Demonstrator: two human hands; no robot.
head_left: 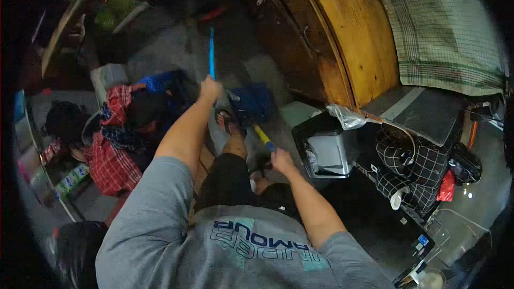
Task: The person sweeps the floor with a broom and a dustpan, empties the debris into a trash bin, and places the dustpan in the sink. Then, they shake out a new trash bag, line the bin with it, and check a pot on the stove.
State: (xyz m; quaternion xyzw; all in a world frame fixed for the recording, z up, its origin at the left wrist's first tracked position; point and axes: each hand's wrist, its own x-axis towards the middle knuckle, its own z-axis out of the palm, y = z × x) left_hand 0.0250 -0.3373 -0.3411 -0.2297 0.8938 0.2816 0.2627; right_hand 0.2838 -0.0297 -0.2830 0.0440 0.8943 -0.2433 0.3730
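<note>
My left hand [210, 90] is closed around a thin blue pole [212, 53], which points away from me over the dim floor. What sits at the pole's far end is too dark to tell; a blurred red shape [214, 13] lies near it. My right hand [281, 159] grips a yellow and blue handle [263, 137]. That handle slants down toward a dark blue dustpan [251, 101] on the floor, just in front of my sandalled foot [229, 123].
To the right stand a wooden cabinet [369, 32], a black-rimmed bin [327, 152] and a black checked cloth [407, 160]. Red checked cloth [110, 166] is heaped on the left, close to a blue crate [166, 85]. A striped cloth [439, 27] hangs at upper right.
</note>
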